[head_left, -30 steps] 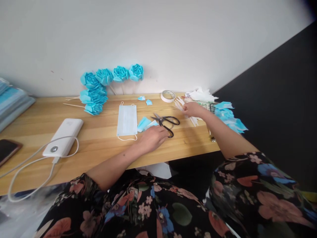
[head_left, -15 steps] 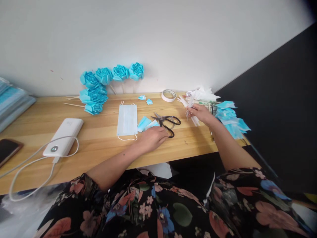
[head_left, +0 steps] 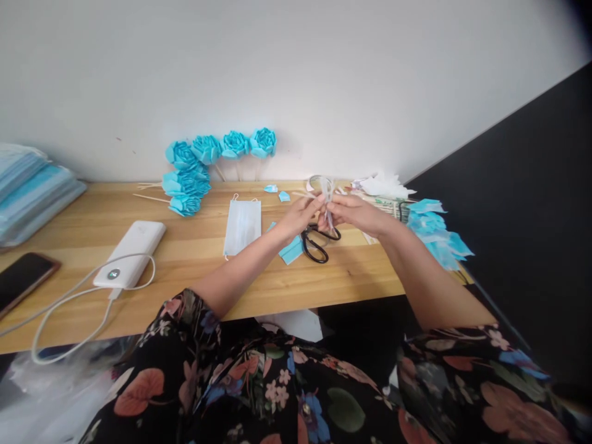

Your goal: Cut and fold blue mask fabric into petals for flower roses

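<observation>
Between my two hands is a small bundle of thin whitish strips (head_left: 327, 188), raised over the table. My left hand (head_left: 300, 217) pinches the bundle from the left. From the other side, my right hand (head_left: 354, 213) grips the same strips with bent fingers. Just below my hands lie black-handled scissors (head_left: 315, 251), their blades hidden by my left hand. Cut pieces of blue mask fabric (head_left: 292, 250) rest beside the scissors. A whole light-blue face mask (head_left: 243, 227) lies flat to the left, partly behind my left forearm. Behind my hands is a roll of tape (head_left: 311, 184), partly covered.
Blue fabric flowers on sticks (head_left: 187, 182) lean and lie by the wall. White scraps (head_left: 383, 185) and blue petal pieces (head_left: 437, 231) sit at the right end. A power bank (head_left: 132, 253) with a cable, a phone (head_left: 26, 280) and stacked masks (head_left: 37, 194) occupy the left.
My left hand has risen from beside the scissors to the strips. My right hand has brought the strips leftward, and both hands now meet on them. The view has shifted slightly.
</observation>
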### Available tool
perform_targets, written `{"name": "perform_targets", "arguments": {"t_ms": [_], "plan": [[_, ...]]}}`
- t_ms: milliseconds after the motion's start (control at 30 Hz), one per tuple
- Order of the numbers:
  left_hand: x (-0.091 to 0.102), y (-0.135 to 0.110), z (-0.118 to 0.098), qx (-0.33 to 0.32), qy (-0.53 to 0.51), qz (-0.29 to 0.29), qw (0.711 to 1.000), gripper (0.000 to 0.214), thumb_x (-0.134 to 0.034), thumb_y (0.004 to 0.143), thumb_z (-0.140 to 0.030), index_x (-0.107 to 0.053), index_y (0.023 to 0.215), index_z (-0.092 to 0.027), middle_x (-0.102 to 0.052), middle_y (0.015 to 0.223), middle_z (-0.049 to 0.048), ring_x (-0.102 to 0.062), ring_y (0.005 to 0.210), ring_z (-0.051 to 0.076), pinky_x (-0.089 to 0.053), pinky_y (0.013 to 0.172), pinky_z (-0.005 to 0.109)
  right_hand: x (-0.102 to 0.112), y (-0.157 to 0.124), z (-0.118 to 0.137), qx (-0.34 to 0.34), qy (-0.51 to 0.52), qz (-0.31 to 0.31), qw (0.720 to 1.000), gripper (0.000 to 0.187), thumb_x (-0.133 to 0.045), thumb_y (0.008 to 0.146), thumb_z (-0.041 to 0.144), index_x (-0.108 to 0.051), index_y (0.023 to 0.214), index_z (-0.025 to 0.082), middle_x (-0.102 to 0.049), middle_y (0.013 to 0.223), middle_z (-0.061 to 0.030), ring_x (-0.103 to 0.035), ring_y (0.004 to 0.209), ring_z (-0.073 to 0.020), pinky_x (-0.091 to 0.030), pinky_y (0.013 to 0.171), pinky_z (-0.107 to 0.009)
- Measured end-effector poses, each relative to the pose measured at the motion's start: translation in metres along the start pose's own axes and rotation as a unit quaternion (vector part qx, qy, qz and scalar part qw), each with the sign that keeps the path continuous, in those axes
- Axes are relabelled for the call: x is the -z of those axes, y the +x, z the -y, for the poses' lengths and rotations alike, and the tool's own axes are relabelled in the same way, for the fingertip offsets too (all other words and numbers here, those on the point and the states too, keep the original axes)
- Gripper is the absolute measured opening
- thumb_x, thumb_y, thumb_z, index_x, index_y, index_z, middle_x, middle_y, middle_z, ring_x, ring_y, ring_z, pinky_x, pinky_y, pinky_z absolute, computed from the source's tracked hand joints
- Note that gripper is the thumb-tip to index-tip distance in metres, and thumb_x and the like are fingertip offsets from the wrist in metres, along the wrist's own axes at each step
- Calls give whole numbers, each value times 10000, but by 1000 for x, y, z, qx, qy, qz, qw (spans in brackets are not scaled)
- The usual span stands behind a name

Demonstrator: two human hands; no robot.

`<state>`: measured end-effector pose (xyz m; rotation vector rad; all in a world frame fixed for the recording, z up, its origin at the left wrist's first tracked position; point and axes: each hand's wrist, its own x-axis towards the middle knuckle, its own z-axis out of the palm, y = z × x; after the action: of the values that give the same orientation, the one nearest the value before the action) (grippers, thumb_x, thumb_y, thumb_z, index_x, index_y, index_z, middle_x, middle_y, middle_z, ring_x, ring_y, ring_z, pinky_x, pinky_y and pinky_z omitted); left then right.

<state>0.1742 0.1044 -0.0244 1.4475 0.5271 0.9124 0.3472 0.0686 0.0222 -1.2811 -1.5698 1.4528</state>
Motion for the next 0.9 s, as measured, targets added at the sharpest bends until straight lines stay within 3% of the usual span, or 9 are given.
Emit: {"name": "perform_targets", "arguments": {"t_ms": [100,200,267,367,467,533,667,900], "plan": [[-1,-3,-1,34,-71,42,996,506,-448,988,-534,-607,1199,-102,-593,556,-23,-587,494,122,-501,592,244,-13,7,-3,-32,58,46,997,317,-771,813,467,-676,882,173,-729,739,-39,-709,665,-176,-587,620,-289],[3,-9,3,24,-99,20,995,518,-529,945,-560,-617,1184,-109,-566,535,-39,-563,480,112,-469,547,224,-21,17,-10,-52,131,40,989,297,-804,793,408,-669,851,150,-699,678,-24,-682,594,-154,-598,584,-279],[7,-10,6,17,-110,-20,994,474,-549,934,-563,-647,1087,-125,-577,560,-29,-552,499,108,-456,540,225,-29,25,-13,-60,175,24,982,262,-805,800,363,-661,830,146,-682,655,-15,-666,570,-136,-591,549,-248],[18,-6,6,7,-135,-139,981,412,-500,965,-547,-631,938,-158,-675,729,22,-616,619,123,-483,593,238,-46,40,-14,-52,238,-21,970,201,-716,886,357,-672,911,162,-709,729,-29,-673,604,-126,-583,537,-216],[35,-2,-2,-32,-185,-247,951,359,-452,1001,-494,-561,876,-175,-712,882,48,-688,834,144,-536,805,286,-67,52,-18,-36,312,-131,940,267,-556,977,437,-657,965,190,-747,917,-72,-722,794,-148,-617,672,-239],[46,-2,-8,-44,-206,-271,939,329,-456,1005,-476,-530,877,-182,-700,876,45,-695,883,148,-521,916,324,-81,58,-24,-19,355,-205,912,345,-463,994,512,-630,945,214,-737,1052,-89,-716,987,-171,-618,817,-272],[57,-10,-13,-32,-202,-279,938,297,-466,1000,-470,-515,907,-193,-669,816,27,-694,869,154,-513,924,340,-104,72,-32,34,369,-244,896,452,-377,934,672,-568,999,268,-676,1240,-87,-608,1251,-212,-586,965,-365],[52,-25,1,-14,-170,-230,958,263,-463,1003,-421,-545,920,-186,-674,814,29,-673,828,149,-513,809,287,-134,99,-28,67,397,-256,879,497,-366,849,740,-487,862,259,-697,1067,-100,-611,1203,-265,-570,945,-411]]}}
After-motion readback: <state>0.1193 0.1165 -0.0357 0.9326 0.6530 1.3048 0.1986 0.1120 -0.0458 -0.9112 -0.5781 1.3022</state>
